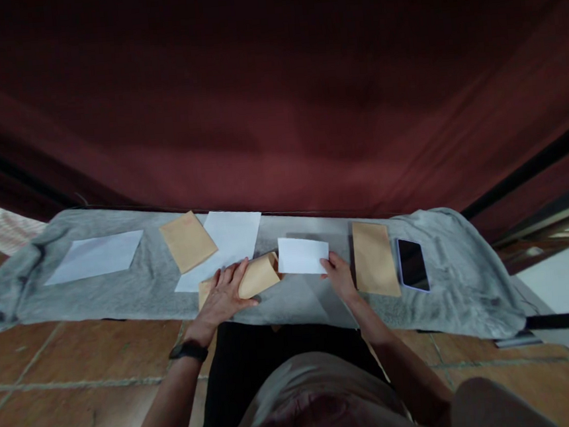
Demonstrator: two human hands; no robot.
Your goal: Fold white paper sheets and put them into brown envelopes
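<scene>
My left hand (226,295) lies with fingers spread on a brown paper envelope (260,275), pressing it against the grey cloth. The envelope's mouth gapes on its right side. In my right hand (338,275) is a folded sheet of white paper (302,254), pinched at its lower right corner. The sheet's left edge is right by the envelope's mouth; whether it touches cannot be made out. Beyond my left hand lies a larger white sheet (236,231), partly under a second brown envelope (188,242). To the right of my right hand rests a third brown envelope (375,259).
Grey cloth (317,303) covers a long, narrow surface. A phone (413,265) lies near its right end, another white sheet (96,256) near its left. A dark red curtain (276,121) hangs directly behind. Tiled floor (93,363) shows in front.
</scene>
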